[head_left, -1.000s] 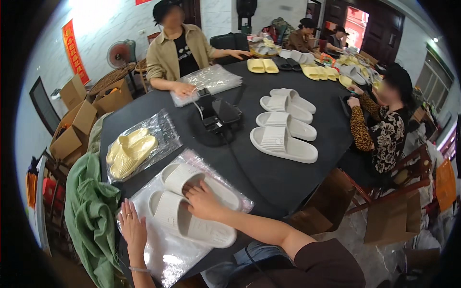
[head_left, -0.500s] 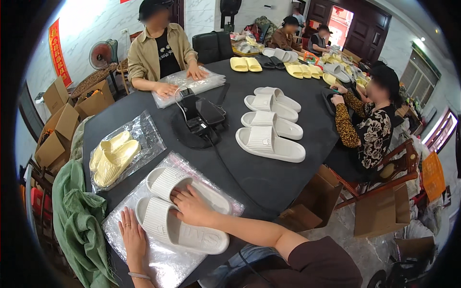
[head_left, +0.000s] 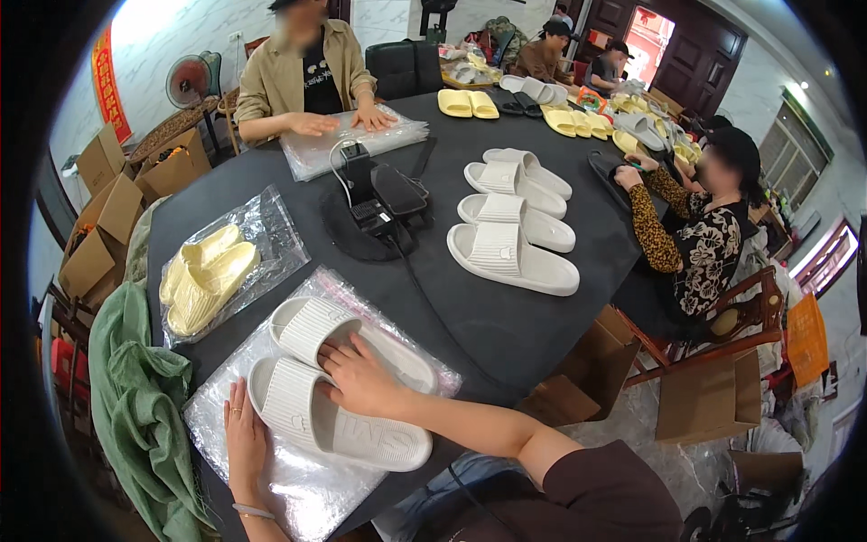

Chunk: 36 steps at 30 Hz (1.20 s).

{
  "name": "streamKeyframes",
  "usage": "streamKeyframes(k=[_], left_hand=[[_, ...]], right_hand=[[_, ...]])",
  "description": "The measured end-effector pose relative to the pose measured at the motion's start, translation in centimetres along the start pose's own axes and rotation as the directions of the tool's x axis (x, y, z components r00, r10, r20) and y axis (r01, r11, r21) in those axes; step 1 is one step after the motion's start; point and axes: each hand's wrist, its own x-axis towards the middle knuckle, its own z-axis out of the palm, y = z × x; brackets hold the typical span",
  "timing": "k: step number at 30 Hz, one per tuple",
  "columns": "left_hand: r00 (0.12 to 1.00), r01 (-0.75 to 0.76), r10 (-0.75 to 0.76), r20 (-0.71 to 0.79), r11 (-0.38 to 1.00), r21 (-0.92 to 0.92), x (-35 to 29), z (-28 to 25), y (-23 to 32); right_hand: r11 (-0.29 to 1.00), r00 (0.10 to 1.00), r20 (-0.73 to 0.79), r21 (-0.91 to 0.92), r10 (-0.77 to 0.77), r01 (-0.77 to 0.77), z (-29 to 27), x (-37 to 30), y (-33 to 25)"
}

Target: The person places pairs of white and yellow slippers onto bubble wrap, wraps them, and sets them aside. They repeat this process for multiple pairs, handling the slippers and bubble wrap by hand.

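Note:
Two off-white slides with ribbed straps lie side by side on a stack of clear plastic bags at the near table edge. My right hand reaches across the near slide, gripping the pair where they meet. Its fingers are in the far slide, and its thumb is by the near slide's strap; the thumb's tip is hidden. Flat on the bags, just left of the toes, rests my left hand, fingers stretched out and holding nothing.
A bagged yellow pair lies at left, beside green cloth. Device and cable occupy the middle; white slides stand right. Across the table, a person touches plastic bags; another sits right. Cardboard boxes stand below.
The view has shifted slightly. The person across the table has moved one hand over the bags. My hands and the slides stay nearly as they were.

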Motion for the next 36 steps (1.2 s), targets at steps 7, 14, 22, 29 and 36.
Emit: streamKeyframes(k=[7,14,22,29,36], left_hand=[[1.0,0.011,-0.011,0.021,0.999,-0.034,0.0,-0.2,0.4],[0.999,0.011,-0.009,0.034,0.998,-0.066,0.2,-0.1,-0.1],[0.997,-0.046,0.046,0.069,0.999,0.008,-0.1,-0.1,-0.4],[0.997,-0.069,0.069,0.032,0.997,-0.021,-0.1,0.3,-0.9],[0.996,-0.086,0.086,-0.014,0.996,0.006,-0.4,0.8,-1.5]], right_hand=[[1.0,1.0,-0.021,0.013,-0.012,0.013,-0.3,-0.1,0.0],[1.0,1.0,-0.022,0.017,-0.014,0.015,-0.3,0.0,0.0],[0.999,1.0,-0.02,0.046,-0.015,0.016,-0.4,-0.1,-0.1],[0.999,1.0,-0.01,0.022,0.028,-0.027,-0.1,0.1,0.5],[0.989,0.954,-0.266,-0.004,0.142,-0.149,-1.7,0.7,2.9]])
